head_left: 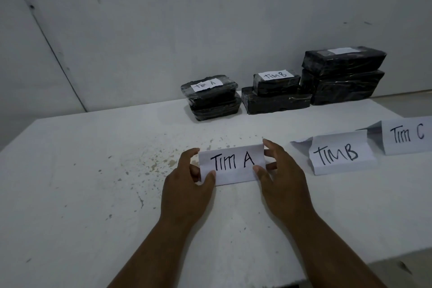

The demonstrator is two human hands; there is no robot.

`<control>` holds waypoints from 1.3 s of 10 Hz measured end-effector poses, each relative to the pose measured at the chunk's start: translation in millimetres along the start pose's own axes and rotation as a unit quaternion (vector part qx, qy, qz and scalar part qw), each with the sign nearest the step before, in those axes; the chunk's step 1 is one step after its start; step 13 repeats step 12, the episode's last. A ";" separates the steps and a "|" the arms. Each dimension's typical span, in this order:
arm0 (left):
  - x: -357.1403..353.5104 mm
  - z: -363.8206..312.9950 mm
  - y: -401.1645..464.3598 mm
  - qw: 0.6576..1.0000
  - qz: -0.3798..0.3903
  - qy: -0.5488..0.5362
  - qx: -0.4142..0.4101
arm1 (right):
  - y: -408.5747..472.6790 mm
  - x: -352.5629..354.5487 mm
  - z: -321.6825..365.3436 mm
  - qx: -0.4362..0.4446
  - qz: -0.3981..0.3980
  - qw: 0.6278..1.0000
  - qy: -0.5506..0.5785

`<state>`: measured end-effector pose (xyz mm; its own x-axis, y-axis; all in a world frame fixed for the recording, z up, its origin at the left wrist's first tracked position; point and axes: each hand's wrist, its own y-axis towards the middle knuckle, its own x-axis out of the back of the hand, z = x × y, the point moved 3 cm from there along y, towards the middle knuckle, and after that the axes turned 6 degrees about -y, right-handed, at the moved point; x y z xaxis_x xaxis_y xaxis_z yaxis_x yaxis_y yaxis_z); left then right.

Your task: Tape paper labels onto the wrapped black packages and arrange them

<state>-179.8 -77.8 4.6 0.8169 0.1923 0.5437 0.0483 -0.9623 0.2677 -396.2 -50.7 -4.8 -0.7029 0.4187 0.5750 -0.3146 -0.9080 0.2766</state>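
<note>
White table (93,170), hand-held "Tim A" sign (231,164)

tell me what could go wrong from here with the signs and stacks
The folded Tim A sign, pinched by the left hand and right hand, may flop once released. The tall right stack looks uneven and might topple. Its top label is unreadable here, so checking the match is hard.

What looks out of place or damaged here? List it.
Little stands out. The white table is speckled with dark flecks and chips left of the hands. The Tim B sign sits slightly askew with a ragged left edge. The package stacks look tidy.
</note>
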 end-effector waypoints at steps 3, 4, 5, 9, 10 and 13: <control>-0.7 2.4 2.4 1.000 -0.001 0.012 0.004 | 1.6 1.2 1.0 -0.010 0.000 1.000 0.001; -1.1 2.9 2.1 1.000 -0.002 0.010 0.003 | 0.9 1.3 1.7 -0.013 0.002 1.000 0.003; -2.0 3.6 1.9 1.000 -0.006 0.014 0.003 | 0.8 0.9 2.7 -0.016 0.004 1.000 0.001; 2.0 2.2 0.2 0.997 -0.061 -0.052 0.019 | -4.8 1.1 11.0 0.004 -0.013 0.999 -0.052; 8.6 2.3 4.0 0.994 -0.092 -0.049 0.022 | -8.9 2.9 18.8 0.007 -0.037 0.993 -0.108; 47.2 -17.1 3.0 0.994 -0.090 0.034 -0.054 | -20.4 13.3 63.2 0.096 -0.069 0.983 -0.139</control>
